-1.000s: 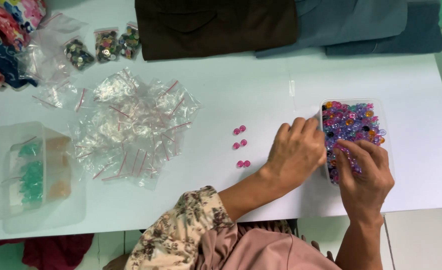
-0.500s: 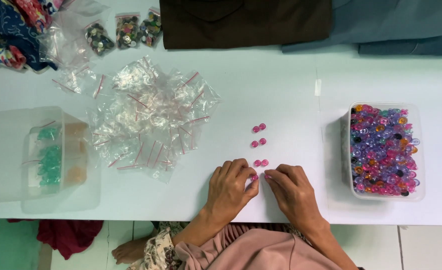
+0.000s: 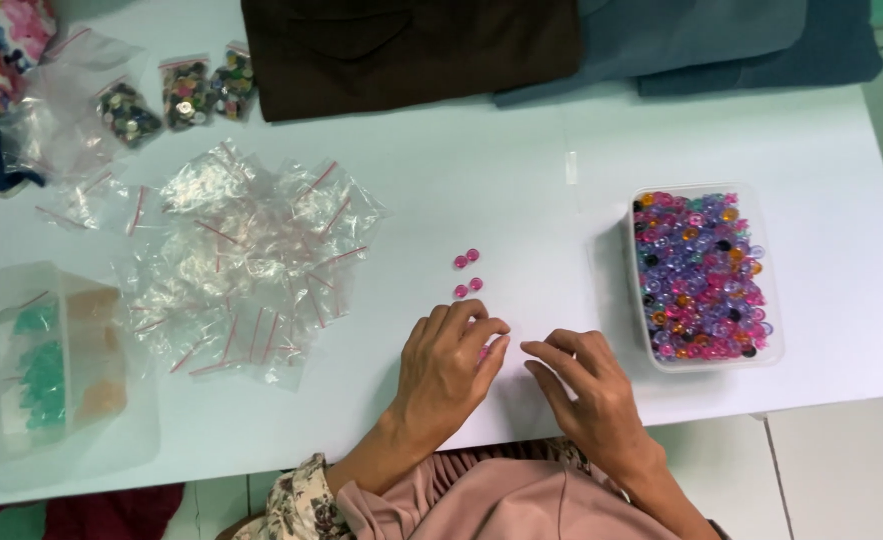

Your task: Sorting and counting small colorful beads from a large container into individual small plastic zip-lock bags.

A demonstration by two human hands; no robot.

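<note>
The left hand [image 3: 449,372] rests on the white table [image 3: 522,170] near its front edge, fingers curled close together with the tips pressed down over a pink bead [image 3: 483,352] that just peeks out beneath them; whether it is pinched or merely covered, I cannot tell. The right hand [image 3: 592,392] lies just to the right, fingers loosely bent and apart, tips touching the table, holding nothing that shows.

Four pink beads [image 3: 467,274] sit in two pairs just beyond the left hand's fingertips; being small and round, they could roll or scatter if a finger nudges them, and a sweep of the sleeve could send them toward the near edge and off the table. The clear tub of mixed beads [image 3: 704,274], purple, pink, orange and dark, stands near the right end of the table, close to its front edge; a knock from the right wrist might tip it and spill the lot. The heap of empty clear zip bags [image 3: 247,265] to the left is light and could slide.

Counted: four loose pink beads plus one under the fingers; one tub, its beads too many to count; three filled small bags [image 3: 177,95] at the far left; one clear box with green and orange contents [image 3: 57,365] at the near left.
</note>
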